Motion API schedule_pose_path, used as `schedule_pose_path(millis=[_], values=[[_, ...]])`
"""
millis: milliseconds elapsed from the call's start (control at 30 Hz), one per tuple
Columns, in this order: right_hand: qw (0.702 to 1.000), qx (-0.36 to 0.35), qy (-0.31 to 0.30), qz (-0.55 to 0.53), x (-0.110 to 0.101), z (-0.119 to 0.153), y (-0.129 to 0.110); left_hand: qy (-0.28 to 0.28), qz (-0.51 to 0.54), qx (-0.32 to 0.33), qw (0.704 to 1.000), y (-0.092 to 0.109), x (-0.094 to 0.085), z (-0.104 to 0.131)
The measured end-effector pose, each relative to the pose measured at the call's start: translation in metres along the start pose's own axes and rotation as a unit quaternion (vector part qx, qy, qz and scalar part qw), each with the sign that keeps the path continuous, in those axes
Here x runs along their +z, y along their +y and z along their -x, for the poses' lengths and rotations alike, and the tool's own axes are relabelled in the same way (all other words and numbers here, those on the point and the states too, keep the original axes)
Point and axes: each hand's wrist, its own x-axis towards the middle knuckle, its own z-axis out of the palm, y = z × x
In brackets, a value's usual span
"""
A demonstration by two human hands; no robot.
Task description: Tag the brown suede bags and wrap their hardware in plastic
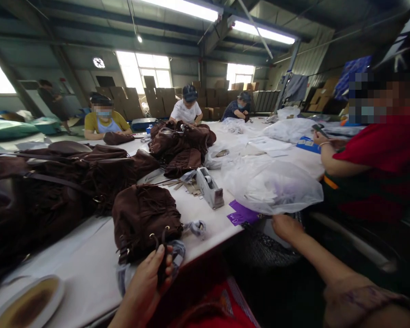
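Curling round a dark strap [162, 260], the left fingers [158, 253] sit at the near side of a brown, fringed bag [143, 214] on the white counter [85, 264]. Whether the right fingers [279, 222] pinch anything, I cannot tell; beside them, a filled plastic bag [276, 184] partly covers purple sheets [241, 213].

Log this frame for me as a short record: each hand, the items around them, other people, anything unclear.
left hand: holding a dark strap beside the nearest brown bag
right hand: at the near edge of the filled plastic bag; grip unclear
surface: white table
between the hands, farther back: tape dispenser
left of right hand: purple pieces
left side: heaped brown bags
other people: person in red at right; others beyond the table
unclear: contents of the filled plastic bag
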Motion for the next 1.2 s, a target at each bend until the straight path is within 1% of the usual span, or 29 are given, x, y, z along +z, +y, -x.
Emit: schedule_pose_path(millis=[33, 67, 100, 133, 167, 200, 233, 300, 333, 367, 400, 433, 500, 567, 600, 667, 700, 767, 800, 867, 900, 933, 1000, 1067, 1133, 1200], values=[[1.000, -0.002, 0.004, -0.006, -0.001, 0.002, 0.009, -0.005, -0.003, -0.003, 1.000, 0.000, 0.000, -0.001], [0.999, -0.013, 0.015, -0.035, -0.003, 0.006, 0.016, -0.011, -0.007, -0.005, 1.000, 0.000, 0.000, -0.001], [0.995, -0.031, 0.032, -0.088, -0.006, 0.012, 0.021, -0.016, -0.010, -0.008, 1.000, 0.000, 0.000, -0.001], [0.984, -0.049, 0.047, -0.165, -0.009, 0.020, 0.022, -0.018, -0.006, -0.012, 1.000, 0.000, 0.000, -0.002], [0.961, -0.065, 0.059, -0.261, -0.012, 0.030, 0.019, -0.020, -0.003, -0.016, 1.000, 0.000, 0.000, -0.003], [0.926, -0.073, 0.061, -0.366, -0.016, 0.041, 0.012, -0.021, 0.000, -0.019, 1.000, 0.000, 0.000, -0.003], [0.881, -0.074, 0.050, -0.464, -0.020, 0.052, 0.000, -0.023, 0.001, -0.018, 1.000, 0.000, 0.000, -0.004], [0.777, -0.069, -0.001, -0.626, -0.030, 0.074, -0.033, -0.036, 0.000, -0.009, 0.999, -0.001, -0.001, -0.004], [0.730, -0.071, -0.041, -0.679, -0.034, 0.084, -0.054, -0.045, -0.002, -0.001, 0.999, -0.002, -0.001, -0.004], [0.691, -0.079, -0.080, -0.714, -0.038, 0.093, -0.076, -0.052, -0.003, 0.007, 0.999, -0.003, -0.001, -0.004], [0.660, -0.087, -0.114, -0.738, -0.040, 0.101, -0.098, -0.057, -0.005, 0.013, 0.998, -0.004, -0.002, -0.003], [0.635, -0.096, -0.146, -0.753, -0.041, 0.107, -0.120, -0.060, -0.004, 0.017, 0.998, -0.004, -0.003, -0.002], [0.596, -0.106, -0.199, -0.771, -0.037, 0.116, -0.163, -0.064, 0.002, 0.022, 0.998, -0.004, -0.005, 0.002], [0.576, -0.109, -0.234, -0.775, -0.028, 0.123, -0.199, -0.078, 0.011, 0.027, 0.997, -0.002, -0.009, 0.006], [0.576, -0.109, -0.241, -0.774, -0.023, 0.126, -0.214, -0.088, 0.010, 0.032, 0.996, -0.001, -0.011, 0.008], [0.592, -0.112, -0.237, -0.762, -0.013, 0.130, -0.236, -0.100, -0.014, 0.049, 0.994, 0.001, -0.016, 0.012], [0.607, -0.118, -0.230, -0.751, -0.011, 0.130, -0.243, -0.101, -0.032, 0.059, 0.993, 0.002, -0.018, 0.013], [0.649, -0.146, -0.220, -0.714, -0.011, 0.127, -0.249, -0.089, -0.068, 0.073, 0.991, 0.002, -0.022, 0.012], [0.675, -0.167, -0.223, -0.683, -0.014, 0.123, -0.250, -0.081, -0.084, 0.071, 0.991, 0.002, -0.025, 0.009], [0.725, -0.207, -0.257, -0.605, -0.026, 0.111, -0.249, -0.065, -0.113, 0.073, 0.989, 0.002, -0.030, 0.002], [0.742, -0.224, -0.285, -0.564, -0.034, 0.103, -0.248, -0.059, -0.124, 0.072, 0.988, 0.001, -0.032, -0.003], [0.752, -0.235, -0.315, -0.529, -0.042, 0.096, -0.247, -0.059, -0.135, 0.071, 0.987, 0.000, -0.033, -0.008], [0.756, -0.252, -0.370, -0.477, -0.057, 0.085, -0.249, -0.073, -0.154, 0.072, 0.983, -0.002, -0.036, -0.018], [0.756, -0.262, -0.406, -0.441, -0.065, 0.079, -0.254, -0.086, -0.165, 0.080, 0.979, -0.005, -0.037, -0.027], [0.759, -0.264, -0.425, -0.416, -0.065, 0.080, -0.261, -0.085, -0.169, 0.085, 0.978, -0.006, -0.038, -0.032], [0.759, -0.269, -0.428, -0.411, -0.057, 0.087, -0.265, -0.072, -0.165, 0.085, 0.980, -0.005, -0.040, -0.030]])
